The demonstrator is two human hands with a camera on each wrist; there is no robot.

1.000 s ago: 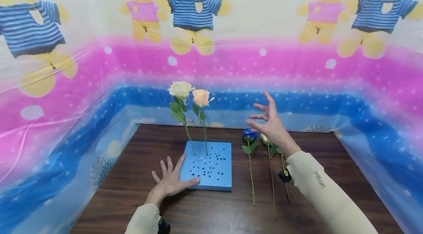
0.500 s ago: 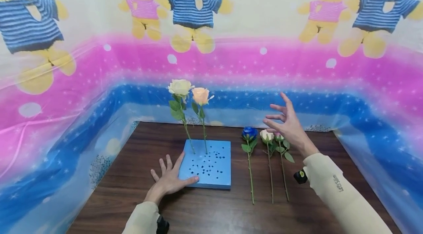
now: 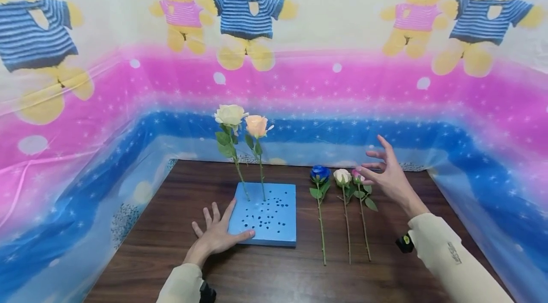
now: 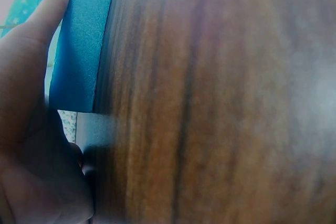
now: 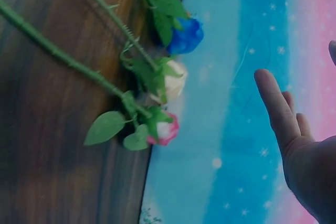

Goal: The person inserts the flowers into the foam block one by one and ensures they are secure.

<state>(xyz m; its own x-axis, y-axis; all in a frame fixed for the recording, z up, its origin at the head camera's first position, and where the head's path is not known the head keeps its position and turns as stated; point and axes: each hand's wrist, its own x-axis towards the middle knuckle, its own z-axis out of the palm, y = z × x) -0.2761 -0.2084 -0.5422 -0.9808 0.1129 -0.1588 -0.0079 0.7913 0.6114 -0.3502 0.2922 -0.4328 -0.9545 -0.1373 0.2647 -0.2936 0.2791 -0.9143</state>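
A blue foam block (image 3: 274,217) dotted with small holes lies on the table, its left edge against my left hand (image 3: 216,234). That hand's fingers are spread, with the thumb on the block's near left corner. Two roses stand in the block: a white rose (image 3: 230,115) leaning left and a peach rose (image 3: 257,126). My right hand (image 3: 391,177) hovers with parted fingers and holds nothing. Just left of it lie a blue rose (image 3: 320,173), a cream rose (image 3: 342,177) and a pink-and-white rose (image 5: 167,129), whose bloom the right hand partly covers in the head view.
The dark wooden table (image 3: 265,274) has a patterned cloth (image 3: 299,84) with printed bears hanging behind it and along both sides. The three lying roses point their stems toward the table's near edge. Small black devices sit at both wrists.
My right hand has moved right and slightly down, from above the blue and cream roses to beside the pink-and-white one. The left hand stays at the block.
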